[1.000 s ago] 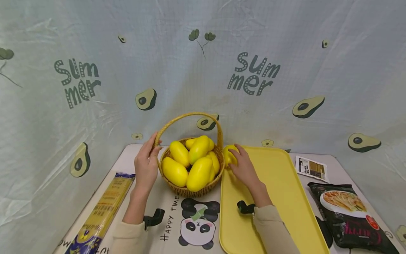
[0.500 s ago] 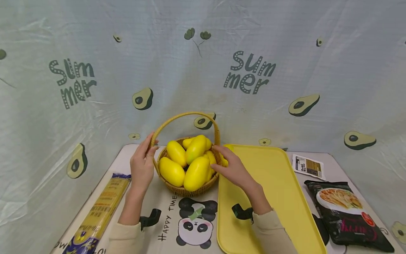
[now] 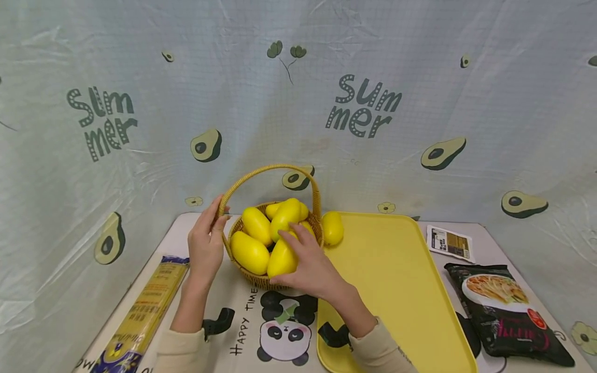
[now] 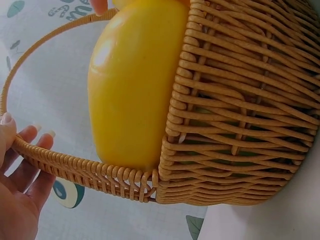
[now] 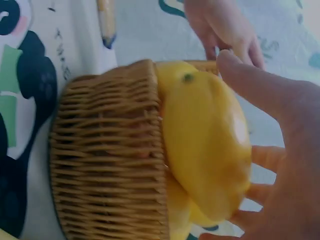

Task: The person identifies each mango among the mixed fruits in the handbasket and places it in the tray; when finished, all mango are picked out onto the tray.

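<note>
In the head view, a wicker basket (image 3: pixel 261 280) with a tall arched handle (image 3: pixel 266 167) holds several yellow mangoes (image 3: pixel 250 253). My left hand (image 3: pixel 206 243) holds the handle's left side; in the left wrist view, thumb and fingers lie on either side of it. Over the front mango (image 5: pixel 205 145) spreads my right hand (image 3: pixel 312 264), thumb toward its near end and fingers reaching across its far side. Whether every fingertip touches the skin cannot be told. One more mango (image 3: pixel 332 228) lies right of the basket, at the tray's far left corner.
A yellow tray (image 3: pixel 392 290) stands right of the basket. Beyond it lie a small white packet (image 3: pixel 450 243) and a black food bag (image 3: pixel 506 316). At left is a long noodle packet (image 3: pixel 144 311). A patterned curtain (image 3: pixel 252 103) rises behind the table.
My right hand has let go of the mango beside the basket and moved left and nearer, over the front mango in the basket. The left hand stays on the handle.
</note>
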A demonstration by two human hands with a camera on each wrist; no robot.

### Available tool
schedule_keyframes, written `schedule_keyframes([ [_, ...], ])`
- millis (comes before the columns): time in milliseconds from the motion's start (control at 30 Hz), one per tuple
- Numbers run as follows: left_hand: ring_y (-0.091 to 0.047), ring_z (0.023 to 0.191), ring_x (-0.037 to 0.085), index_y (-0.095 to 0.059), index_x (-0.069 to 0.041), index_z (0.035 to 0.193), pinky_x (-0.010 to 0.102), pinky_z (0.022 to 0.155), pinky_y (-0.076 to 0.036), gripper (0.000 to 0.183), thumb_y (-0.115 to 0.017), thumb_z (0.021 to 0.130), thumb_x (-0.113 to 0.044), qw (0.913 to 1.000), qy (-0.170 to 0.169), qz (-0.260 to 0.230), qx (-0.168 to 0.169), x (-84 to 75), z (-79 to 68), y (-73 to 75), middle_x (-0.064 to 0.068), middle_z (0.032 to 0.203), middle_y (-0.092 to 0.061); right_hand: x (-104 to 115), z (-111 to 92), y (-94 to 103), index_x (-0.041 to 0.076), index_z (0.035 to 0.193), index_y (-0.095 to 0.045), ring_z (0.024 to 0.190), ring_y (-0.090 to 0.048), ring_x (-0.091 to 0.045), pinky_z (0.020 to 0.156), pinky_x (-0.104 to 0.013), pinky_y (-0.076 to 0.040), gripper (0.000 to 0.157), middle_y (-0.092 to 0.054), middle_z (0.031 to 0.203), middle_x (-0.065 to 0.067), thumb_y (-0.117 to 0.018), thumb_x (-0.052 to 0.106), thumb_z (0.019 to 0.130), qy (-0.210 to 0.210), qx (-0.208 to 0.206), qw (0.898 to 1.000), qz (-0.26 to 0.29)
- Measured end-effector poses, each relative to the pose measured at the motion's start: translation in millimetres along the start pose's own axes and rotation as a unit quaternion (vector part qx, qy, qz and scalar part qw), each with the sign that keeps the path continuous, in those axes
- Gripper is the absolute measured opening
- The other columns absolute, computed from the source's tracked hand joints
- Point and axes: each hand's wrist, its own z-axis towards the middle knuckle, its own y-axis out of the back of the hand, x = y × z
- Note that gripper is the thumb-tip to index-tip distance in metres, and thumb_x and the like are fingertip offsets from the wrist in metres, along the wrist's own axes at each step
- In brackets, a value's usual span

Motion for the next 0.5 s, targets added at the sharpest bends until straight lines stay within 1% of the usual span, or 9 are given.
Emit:
schedule_keyframes([
  [67, -0.063, 0.104, 0.005, -0.049, -0.03, 0.147, 0.003, 0.093, -0.042, 0.048, -0.054, 0.102, -0.015, 1.0, 0.0, 0.002, -0.001, 0.0, -0.2, 0.0, 0.009, 0.121, -0.068, 1.7, -0.3, -4.4, 0.023, 0.151, -0.042, 0.152, -0.021, -0.03, 0.116, -0.056, -0.035, 0.097, -0.023, 0.164, -0.006, -0.084, 0.056, 0.071, 0.008, -0.005, 1.0, -0.024],
  [133, -0.063, 0.105, 0.006, -0.049, -0.031, 0.147, 0.003, 0.094, -0.042, 0.048, -0.054, 0.102, -0.015, 1.0, 0.002, 0.001, 0.0, -0.3, -0.7, 0.1, 0.008, 0.121, -0.068, 3.1, -0.9, -7.4, 0.024, 0.15, -0.043, 0.153, -0.017, -0.031, 0.115, -0.057, -0.035, 0.096, -0.021, 0.164, -0.006, -0.085, 0.056, 0.07, 0.009, -0.008, 0.999, -0.035],
  [200, -0.062, 0.105, 0.005, -0.048, -0.032, 0.147, 0.003, 0.094, -0.042, 0.049, -0.054, 0.102, -0.014, 1.0, 0.004, 0.0, 0.0, -0.3, -1.1, 0.2, 0.008, 0.121, -0.068, 3.6, -1.3, -9.6, 0.025, 0.149, -0.044, 0.153, -0.017, -0.032, 0.115, -0.058, -0.036, 0.095, -0.021, 0.164, -0.005, -0.085, 0.055, 0.07, 0.012, -0.011, 0.999, -0.041],
  [333, -0.062, 0.105, 0.004, -0.048, -0.032, 0.147, 0.003, 0.093, -0.042, 0.049, -0.054, 0.102, -0.015, 1.0, -0.001, 0.001, 0.0, 0.1, -1.0, 0.0, 0.008, 0.121, -0.068, 3.5, -1.8, -11.3, 0.023, 0.145, -0.049, 0.15, -0.023, -0.031, 0.116, -0.054, -0.035, 0.087, -0.025, 0.161, -0.007, -0.086, 0.05, 0.07, 0.031, -0.028, 0.998, -0.04],
  [500, -0.062, 0.103, 0.006, -0.049, -0.028, 0.148, 0.002, 0.092, -0.041, 0.047, -0.054, 0.102, -0.016, 1.0, -0.007, 0.006, -0.002, 1.4, -0.6, -0.2, 0.01, 0.12, -0.069, 1.9, -1.2, -12.9, 0.02, 0.135, -0.057, 0.144, -0.028, -0.031, 0.117, -0.051, -0.034, 0.073, -0.034, 0.154, -0.009, -0.085, 0.042, 0.072, 0.076, -0.051, 0.995, -0.035],
])
